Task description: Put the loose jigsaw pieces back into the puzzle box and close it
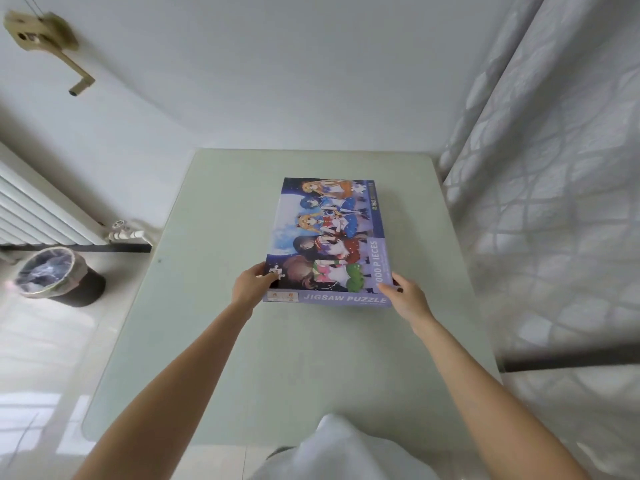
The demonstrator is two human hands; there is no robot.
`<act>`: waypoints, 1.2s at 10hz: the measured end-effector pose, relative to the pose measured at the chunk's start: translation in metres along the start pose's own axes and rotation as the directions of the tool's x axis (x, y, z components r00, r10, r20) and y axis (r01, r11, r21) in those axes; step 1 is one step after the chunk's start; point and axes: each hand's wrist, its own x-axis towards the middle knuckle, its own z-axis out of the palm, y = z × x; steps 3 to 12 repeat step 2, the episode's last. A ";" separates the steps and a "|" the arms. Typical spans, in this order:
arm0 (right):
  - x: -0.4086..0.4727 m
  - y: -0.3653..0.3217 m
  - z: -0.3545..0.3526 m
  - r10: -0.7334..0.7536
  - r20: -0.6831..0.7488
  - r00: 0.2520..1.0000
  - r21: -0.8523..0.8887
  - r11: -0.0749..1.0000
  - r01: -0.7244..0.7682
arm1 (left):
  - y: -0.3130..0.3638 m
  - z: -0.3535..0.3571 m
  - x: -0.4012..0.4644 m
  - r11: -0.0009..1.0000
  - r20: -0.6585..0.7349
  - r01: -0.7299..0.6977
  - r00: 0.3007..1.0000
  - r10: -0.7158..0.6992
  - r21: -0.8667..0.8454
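1. We read "JIGSAW PUZZLE" in pale letters along the near side wall of the puzzle box [329, 233], and "000 PIECES" runs along the right strip of its lid; the first figure sits under our right thumb. Two small label squares at the left of the near wall are too small for us to read.
2. The box lies closed and flat on the table [214, 341], a little beyond its middle, with its long sides running away from us.
3. We see bare table on every side of the box: a wide stretch toward us, a strip to the left, a narrower strip to the right before the table's edge, and a band behind it up to the far edge by the wall.
4. The lid shows a cartoon picture of several figures in coloured dresses against a blue and purple night sky, with a lilac border.
5. Our left hand [251, 284] grips the near left corner, thumb on the lid and fingers curled round the side.
6. Our right hand [405, 294] grips the near right corner, thumb on top and fingers along the side.
7. A curtain [554, 202] hangs just right of the table; a bin [59, 277] and a radiator [38, 209] stand on the left.
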 end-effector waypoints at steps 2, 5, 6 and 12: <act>-0.020 0.035 0.028 0.144 0.125 0.982 0.046 0.988 -0.151 | -0.038 0.017 -0.022 0.985 -0.024 0.118 0.992 -0.122 -0.129; -0.020 0.035 0.028 0.144 0.125 0.982 0.046 0.988 -0.151 | -0.038 0.017 -0.022 0.985 -0.024 0.118 0.992 -0.122 -0.129; -0.020 0.035 0.028 0.144 0.125 0.982 0.046 0.988 -0.151 | -0.038 0.017 -0.022 0.985 -0.024 0.118 0.992 -0.122 -0.129; -0.020 0.035 0.028 0.144 0.125 0.982 0.046 0.988 -0.151 | -0.038 0.017 -0.022 0.985 -0.024 0.118 0.992 -0.122 -0.129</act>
